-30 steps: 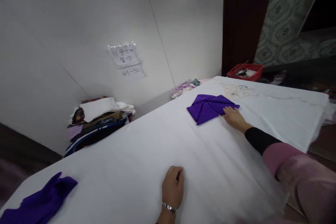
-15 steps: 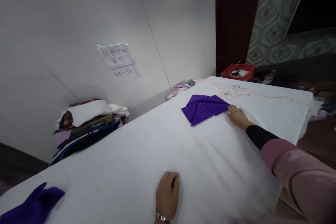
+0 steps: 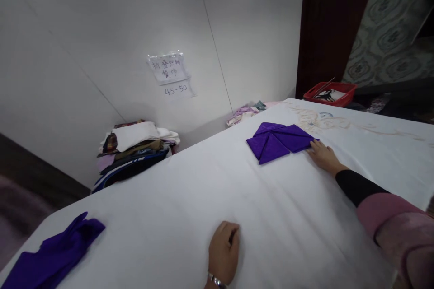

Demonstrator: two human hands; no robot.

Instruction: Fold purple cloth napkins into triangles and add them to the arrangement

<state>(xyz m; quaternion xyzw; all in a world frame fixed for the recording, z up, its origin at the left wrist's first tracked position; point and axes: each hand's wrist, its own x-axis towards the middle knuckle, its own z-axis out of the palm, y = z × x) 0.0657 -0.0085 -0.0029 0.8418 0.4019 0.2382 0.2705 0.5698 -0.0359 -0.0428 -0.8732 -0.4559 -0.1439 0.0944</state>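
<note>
Several purple napkins (image 3: 273, 148), folded into flat triangular shapes, lie touching in a fan on the white tablecloth (image 3: 176, 216). At the pointed right end of the fan, my right hand (image 3: 323, 157) has its fingertips closed on the tip of a napkin. My left hand (image 3: 224, 252), with a metal band at the wrist, rests loosely curled on the cloth in front of me. Nothing shows in its fingers. Off to the left lies a crumpled purple cloth (image 3: 56, 253), unfolded and away from both hands.
A pile of folded clothes (image 3: 139, 151) stands beyond the table edge by the wall. More fabric (image 3: 242, 114) lies behind the table's far edge. A red basket (image 3: 330, 95) holding small things is past the far corner. Handwritten paper signs (image 3: 169, 70) hang on the wall.
The view has turned left, so the scene sits further right and more of the crumpled cloth shows. My right hand stays at the napkin's tip; my left hand stays curled.
</note>
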